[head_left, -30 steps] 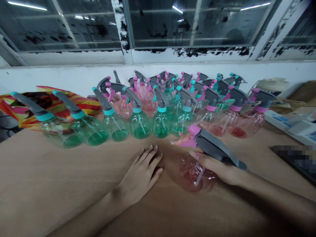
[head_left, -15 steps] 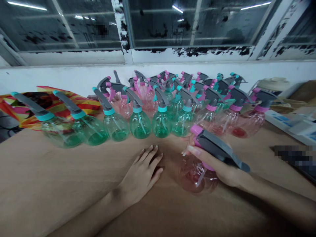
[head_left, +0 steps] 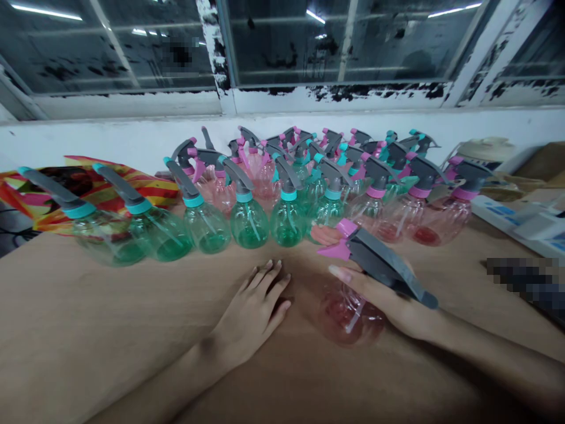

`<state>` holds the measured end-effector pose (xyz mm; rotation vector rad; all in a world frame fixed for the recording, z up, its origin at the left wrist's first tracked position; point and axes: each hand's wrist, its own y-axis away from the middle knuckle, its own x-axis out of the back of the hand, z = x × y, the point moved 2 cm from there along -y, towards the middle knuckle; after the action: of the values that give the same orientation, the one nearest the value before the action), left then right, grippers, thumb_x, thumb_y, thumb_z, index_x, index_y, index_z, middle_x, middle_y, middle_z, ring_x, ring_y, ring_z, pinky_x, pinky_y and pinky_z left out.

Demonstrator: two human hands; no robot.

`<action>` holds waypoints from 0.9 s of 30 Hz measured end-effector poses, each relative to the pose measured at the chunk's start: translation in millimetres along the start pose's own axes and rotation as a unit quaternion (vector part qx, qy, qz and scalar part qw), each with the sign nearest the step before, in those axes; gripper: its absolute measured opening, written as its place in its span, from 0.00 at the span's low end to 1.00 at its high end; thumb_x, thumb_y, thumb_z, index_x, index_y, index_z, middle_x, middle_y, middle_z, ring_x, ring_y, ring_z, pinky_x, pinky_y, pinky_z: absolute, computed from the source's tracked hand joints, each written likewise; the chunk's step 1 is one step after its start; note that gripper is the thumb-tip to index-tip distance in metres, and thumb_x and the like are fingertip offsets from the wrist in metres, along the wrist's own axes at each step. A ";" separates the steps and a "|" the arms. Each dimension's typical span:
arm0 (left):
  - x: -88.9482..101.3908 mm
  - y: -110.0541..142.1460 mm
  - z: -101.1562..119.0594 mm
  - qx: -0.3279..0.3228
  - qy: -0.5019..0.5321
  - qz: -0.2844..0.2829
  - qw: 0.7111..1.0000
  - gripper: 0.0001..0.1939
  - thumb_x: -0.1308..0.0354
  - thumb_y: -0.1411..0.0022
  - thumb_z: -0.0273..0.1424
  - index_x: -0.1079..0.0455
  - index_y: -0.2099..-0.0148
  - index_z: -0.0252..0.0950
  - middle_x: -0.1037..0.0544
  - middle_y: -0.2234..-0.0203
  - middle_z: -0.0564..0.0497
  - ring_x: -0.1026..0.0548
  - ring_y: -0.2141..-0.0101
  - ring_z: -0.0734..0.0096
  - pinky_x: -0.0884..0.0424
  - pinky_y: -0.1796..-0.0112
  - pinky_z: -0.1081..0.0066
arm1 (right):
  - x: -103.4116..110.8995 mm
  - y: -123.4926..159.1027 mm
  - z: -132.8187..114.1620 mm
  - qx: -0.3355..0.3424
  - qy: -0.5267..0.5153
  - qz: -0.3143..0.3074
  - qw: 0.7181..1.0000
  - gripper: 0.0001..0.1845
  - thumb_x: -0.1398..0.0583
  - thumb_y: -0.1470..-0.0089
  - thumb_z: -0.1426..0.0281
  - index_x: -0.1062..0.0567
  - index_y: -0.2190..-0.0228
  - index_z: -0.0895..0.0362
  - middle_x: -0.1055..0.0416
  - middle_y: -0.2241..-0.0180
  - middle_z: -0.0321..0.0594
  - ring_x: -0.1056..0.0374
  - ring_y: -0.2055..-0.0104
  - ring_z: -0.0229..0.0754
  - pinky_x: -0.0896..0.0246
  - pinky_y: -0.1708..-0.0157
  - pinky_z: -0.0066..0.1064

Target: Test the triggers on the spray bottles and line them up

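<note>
My right hand is wrapped round the neck of a pink spray bottle with a grey head and pink trigger; one finger lies across the trigger. The bottle stands on the brown table. My left hand lies flat on the table beside it, fingers stretched out, holding nothing. Just beyond both hands stands a row of green spray bottles and pink spray bottles.
Several more spray bottles crowd the back against the white wall under a window. A striped red and yellow bag lies at far left. White boxes and a dark object sit at right.
The pink trigger, squeezed in half a second ago, has sprung back out. My right hand with the bottle shifted slightly. My left hand has stayed put.
</note>
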<state>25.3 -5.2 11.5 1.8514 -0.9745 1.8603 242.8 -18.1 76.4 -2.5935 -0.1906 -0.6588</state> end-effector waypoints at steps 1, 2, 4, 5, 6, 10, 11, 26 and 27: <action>0.1 0.1 0.0 0.000 -0.001 0.000 1.000 0.22 0.58 0.30 0.37 0.38 0.40 0.31 0.37 0.41 0.41 0.41 0.41 0.56 0.42 0.44 0.55 | 0.2 -0.3 0.3 -0.009 0.000 0.000 1.000 0.08 0.42 0.44 0.63 0.30 0.73 0.51 0.32 0.76 0.34 0.34 0.74 0.41 0.36 0.72 0.35; 0.2 0.2 -0.1 0.000 -0.001 0.001 1.000 0.22 0.58 0.30 0.37 0.38 0.40 0.31 0.37 0.41 0.41 0.41 0.41 0.57 0.42 0.44 0.55 | 0.2 -0.8 0.3 -0.017 -0.001 -0.002 1.000 0.08 0.41 0.45 0.62 0.29 0.73 0.51 0.32 0.75 0.34 0.34 0.73 0.41 0.36 0.72 0.35; 0.4 0.5 -0.1 -0.003 -0.001 0.003 1.000 0.22 0.58 0.29 0.37 0.38 0.40 0.32 0.37 0.41 0.41 0.41 0.41 0.57 0.42 0.44 0.56 | 0.0 -1.8 -0.4 -0.023 -0.010 -0.010 1.000 0.06 0.42 0.45 0.62 0.28 0.69 0.50 0.31 0.74 0.35 0.33 0.72 0.42 0.34 0.69 0.36; 0.4 0.6 -0.2 -0.004 -0.001 0.004 1.000 0.21 0.58 0.29 0.37 0.38 0.41 0.32 0.37 0.41 0.42 0.41 0.41 0.58 0.42 0.44 0.56 | 0.0 -2.3 -1.1 -0.020 -0.015 -0.008 1.000 0.06 0.42 0.45 0.62 0.27 0.67 0.49 0.30 0.73 0.35 0.32 0.70 0.43 0.33 0.67 0.36; 0.3 0.7 -0.2 -0.005 0.000 0.006 1.000 0.21 0.59 0.29 0.37 0.38 0.41 0.32 0.37 0.41 0.42 0.41 0.41 0.58 0.42 0.44 0.56 | -0.1 -2.6 -1.9 -0.018 -0.018 -0.006 1.000 0.07 0.41 0.45 0.62 0.26 0.64 0.49 0.29 0.72 0.36 0.31 0.69 0.44 0.33 0.65 0.37; -0.4 1.0 -0.2 -0.007 0.004 0.013 1.000 0.22 0.59 0.29 0.37 0.38 0.41 0.32 0.36 0.41 0.42 0.41 0.41 0.57 0.42 0.44 0.55 | 0.6 -4.5 -7.1 0.001 -0.032 0.003 0.999 0.12 0.41 0.45 0.64 0.26 0.58 0.48 0.26 0.64 0.38 0.29 0.60 0.46 0.34 0.54 0.38; -0.5 1.0 -0.2 -0.007 0.003 0.016 1.000 0.22 0.60 0.29 0.37 0.38 0.41 0.31 0.36 0.42 0.42 0.41 0.41 0.57 0.42 0.44 0.55 | 0.7 -5.4 -8.7 0.003 -0.037 -0.001 0.999 0.12 0.41 0.45 0.65 0.26 0.58 0.48 0.26 0.62 0.39 0.30 0.58 0.46 0.35 0.53 0.39; 1.0 -0.2 0.3 -0.010 -0.005 -0.003 1.000 0.22 0.58 0.29 0.36 0.39 0.40 0.30 0.37 0.41 0.40 0.40 0.41 0.55 0.41 0.45 0.53 | 0.2 -5.6 -8.2 -0.016 -0.049 0.010 0.999 0.09 0.43 0.44 0.61 0.30 0.71 0.52 0.29 0.71 0.36 0.31 0.68 0.41 0.34 0.66 0.35; 0.7 0.0 0.1 -0.010 -0.005 -0.001 1.000 0.22 0.58 0.29 0.36 0.39 0.40 0.30 0.37 0.41 0.40 0.40 0.41 0.55 0.41 0.45 0.53 | 0.3 -5.9 -9.1 -0.017 -0.046 0.000 0.999 0.09 0.43 0.43 0.61 0.29 0.70 0.52 0.29 0.71 0.36 0.30 0.67 0.42 0.34 0.64 0.35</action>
<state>25.3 -5.5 12.2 1.8509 -0.9901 1.8344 237.9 -17.1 86.0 -2.6584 -0.2098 -0.5479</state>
